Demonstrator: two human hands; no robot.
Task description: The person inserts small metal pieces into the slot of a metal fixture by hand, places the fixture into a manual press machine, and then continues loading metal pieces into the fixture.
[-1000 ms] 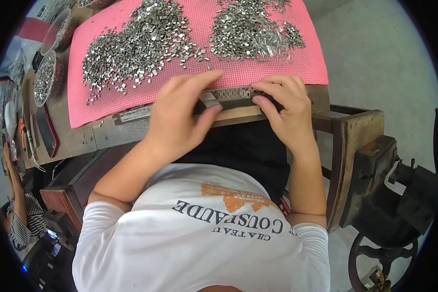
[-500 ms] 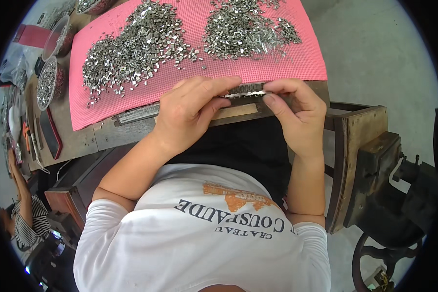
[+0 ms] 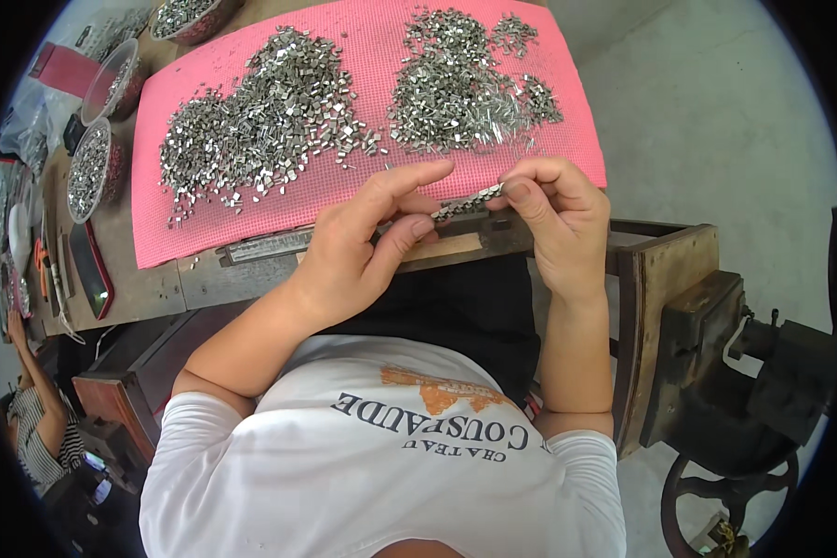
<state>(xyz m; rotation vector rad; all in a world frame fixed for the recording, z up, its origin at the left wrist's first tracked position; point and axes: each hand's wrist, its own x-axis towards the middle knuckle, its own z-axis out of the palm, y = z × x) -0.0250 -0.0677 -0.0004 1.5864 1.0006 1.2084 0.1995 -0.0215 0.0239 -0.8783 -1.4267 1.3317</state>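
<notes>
On the wooden bench (image 3: 149,284) the pink mat (image 3: 363,181) carries two heaps of small metal pieces (image 3: 260,121) on its far side. At its near edge I hold a short strip of linked metal pieces (image 3: 470,200) level between both hands. My left hand (image 3: 367,246) pinches one end, fingers half spread, and my right hand (image 3: 553,209) pinches the other, so I should grip firmly and evenly, lest the row buckle or shed a piece.

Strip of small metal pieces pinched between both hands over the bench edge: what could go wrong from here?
1. The strip of metal pieces is held only at its ends by the left hand and right hand, so pieces might slip off.
2. It hangs at the wooden bench edge; dropped pieces could fall to the floor.
</notes>
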